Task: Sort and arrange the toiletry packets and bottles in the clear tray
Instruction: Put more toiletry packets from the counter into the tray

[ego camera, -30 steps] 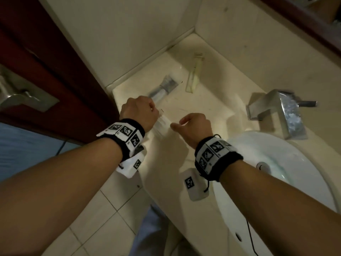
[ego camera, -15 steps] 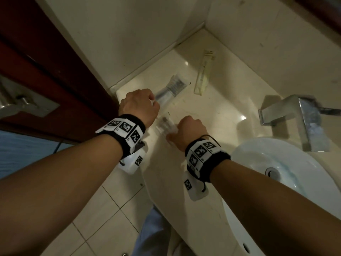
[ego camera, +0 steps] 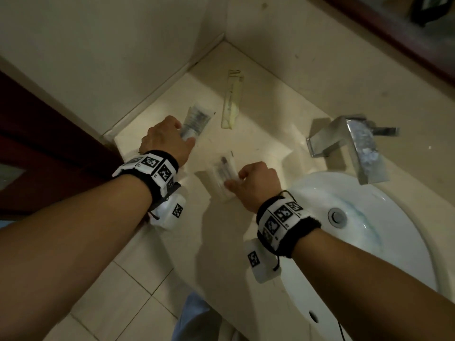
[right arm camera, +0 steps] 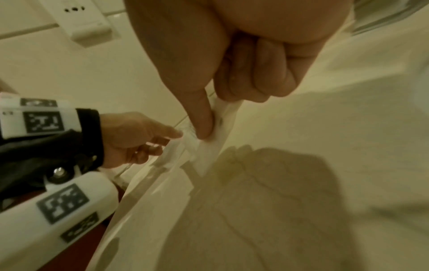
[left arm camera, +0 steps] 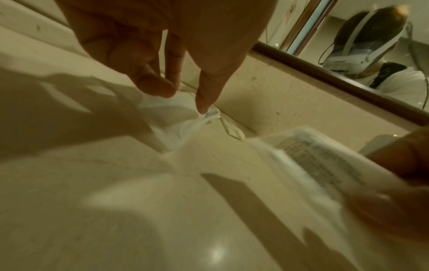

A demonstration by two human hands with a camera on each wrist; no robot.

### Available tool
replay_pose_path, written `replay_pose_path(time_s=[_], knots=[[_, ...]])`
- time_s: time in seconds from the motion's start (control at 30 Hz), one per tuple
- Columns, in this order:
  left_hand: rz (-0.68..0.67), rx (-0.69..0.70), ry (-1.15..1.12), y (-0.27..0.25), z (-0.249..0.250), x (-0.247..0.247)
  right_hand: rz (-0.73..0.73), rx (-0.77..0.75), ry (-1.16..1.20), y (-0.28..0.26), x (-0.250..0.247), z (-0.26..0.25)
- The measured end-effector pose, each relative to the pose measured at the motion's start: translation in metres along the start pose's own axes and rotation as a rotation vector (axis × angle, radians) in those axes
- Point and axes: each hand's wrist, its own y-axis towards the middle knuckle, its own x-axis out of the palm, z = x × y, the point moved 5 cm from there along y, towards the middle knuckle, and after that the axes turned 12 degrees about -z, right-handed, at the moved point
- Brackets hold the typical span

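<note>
A clear packet with grey print lies near the counter's back left corner. My left hand covers its near end, and in the left wrist view my left hand pinches its crumpled edge between thumb and fingers. A second clear packet with a dark item inside sits low over the counter. My right hand pinches it by its right side; the right wrist view shows my right hand with the thumb pressed on the white packet. No clear tray shows in any view.
A pale yellow packet lies by the back wall. The steel faucet and white basin are to the right. The beige counter ends at a dark door on the left, with floor tiles below.
My left hand let go of the packet both hands held and moved back-left to the grey-printed packet. My right hand brought its packet down toward the counter.
</note>
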Motion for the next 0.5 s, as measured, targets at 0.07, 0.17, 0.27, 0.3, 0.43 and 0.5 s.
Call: replay_pose_path(time_s=[0.07, 0.17, 0.27, 0.3, 0.43, 0.5], knots=[[-0.002, -0.021, 0.026, 0.005, 0.002, 0.003, 0.053, 0.020, 0.016, -0.005, -0.011, 0.013], [-0.020, -0.046, 0.063, 0.010, 0.005, 0.007, 0.141, 0.032, 0.038, -0.013, -0.026, 0.032], [-0.059, -0.036, 0.078, 0.008, 0.012, 0.012, 0.208, 0.040, 0.087, -0.021, -0.037, 0.049], [-0.069, -0.035, 0.074, 0.007, 0.016, 0.013, 0.228, 0.044, 0.109, -0.024, -0.041, 0.055], [-0.080, 0.009, 0.050, -0.003, 0.032, 0.015, 0.313, 0.032, 0.191, -0.035, -0.055, 0.072], [-0.072, 0.057, 0.037, -0.014, 0.046, 0.015, 0.358, 0.009, 0.206, -0.044, -0.064, 0.078]])
